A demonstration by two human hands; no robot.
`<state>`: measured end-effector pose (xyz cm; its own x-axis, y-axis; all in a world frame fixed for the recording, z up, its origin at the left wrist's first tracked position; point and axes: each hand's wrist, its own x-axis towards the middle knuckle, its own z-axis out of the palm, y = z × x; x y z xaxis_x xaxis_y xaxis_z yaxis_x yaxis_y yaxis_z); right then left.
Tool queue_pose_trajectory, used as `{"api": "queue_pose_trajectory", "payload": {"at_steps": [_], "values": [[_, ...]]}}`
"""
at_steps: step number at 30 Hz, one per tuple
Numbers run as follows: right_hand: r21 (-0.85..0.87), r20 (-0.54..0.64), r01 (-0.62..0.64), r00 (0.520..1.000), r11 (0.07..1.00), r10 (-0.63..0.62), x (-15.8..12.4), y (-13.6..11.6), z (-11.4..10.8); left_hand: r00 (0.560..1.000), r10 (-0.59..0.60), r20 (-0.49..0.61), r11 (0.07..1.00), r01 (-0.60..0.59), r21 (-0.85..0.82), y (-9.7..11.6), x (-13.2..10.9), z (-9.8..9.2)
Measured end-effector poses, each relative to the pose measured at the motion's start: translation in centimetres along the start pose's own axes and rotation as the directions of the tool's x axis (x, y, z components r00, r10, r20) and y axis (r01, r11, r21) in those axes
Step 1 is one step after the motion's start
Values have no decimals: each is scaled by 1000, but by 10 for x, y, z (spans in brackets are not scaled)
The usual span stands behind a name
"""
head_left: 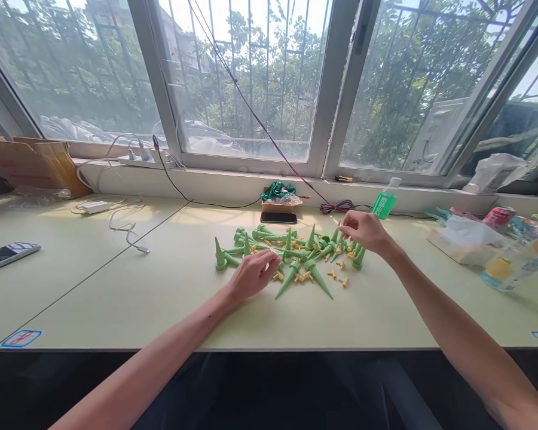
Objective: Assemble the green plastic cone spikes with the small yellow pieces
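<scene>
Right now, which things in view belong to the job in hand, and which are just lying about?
Seemingly in use:
green spikes, near the left hand and right hand
small yellow fittings among them

Lying about:
green bottle
red can
tissue box
large cardboard box

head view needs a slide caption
Left hand and right hand at a spread of green spikes and small yellow fittings on a pale table by the windows.

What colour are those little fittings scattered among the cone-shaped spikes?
Yellow: the fittings show best in the head view.
</scene>
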<state>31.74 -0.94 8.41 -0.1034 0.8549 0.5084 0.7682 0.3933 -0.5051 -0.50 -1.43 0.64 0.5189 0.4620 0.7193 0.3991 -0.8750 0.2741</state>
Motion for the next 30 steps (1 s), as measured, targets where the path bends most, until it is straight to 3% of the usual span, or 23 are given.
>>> {"api": "queue_pose_trajectory", "payload": {"at_steps": [6, 13, 30], "values": [[71, -95, -22, 995, 997, 29, -2, 0, -8, 1000, 2, 2, 1000, -2, -8, 0, 0, 1], [21, 58, -37, 998, 999, 36, -7, -1, -7, 1000, -14, 17, 1000, 14, -11, -1, 0, 1], [-87, 118, -60, 991, 994, 70, -4, 12, 6, 999, -23, 41, 1000, 23, -9, -1, -1, 0]]}}
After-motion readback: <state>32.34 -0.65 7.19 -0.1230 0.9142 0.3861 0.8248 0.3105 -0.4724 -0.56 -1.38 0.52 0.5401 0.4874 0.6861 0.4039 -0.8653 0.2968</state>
